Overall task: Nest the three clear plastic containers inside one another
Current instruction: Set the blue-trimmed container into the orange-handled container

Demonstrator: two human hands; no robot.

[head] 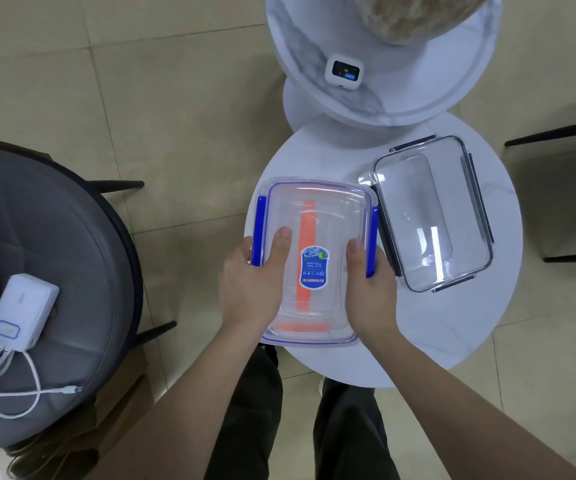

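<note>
A clear container with blue side clips [317, 216] and a blue label is held over the left half of the low white round table [480, 323]. Through its clear top I see orange strips, apparently the clips of a smaller container inside or beneath it. My left hand [252, 282] grips its left blue clip, thumb on top. My right hand [369, 282] grips its right blue clip, thumb on top. A clear container with dark grey clips [431, 216] lies on the table to the right, touching the blue one's far right corner.
A higher marbled round table [383, 105] stands behind, bearing a small white device [343, 71] and a speckled rounded object [418, 15]. At left a grey cushioned chair [54, 254] holds a white power bank [23, 313] with a cable. Dark chair legs stand at right.
</note>
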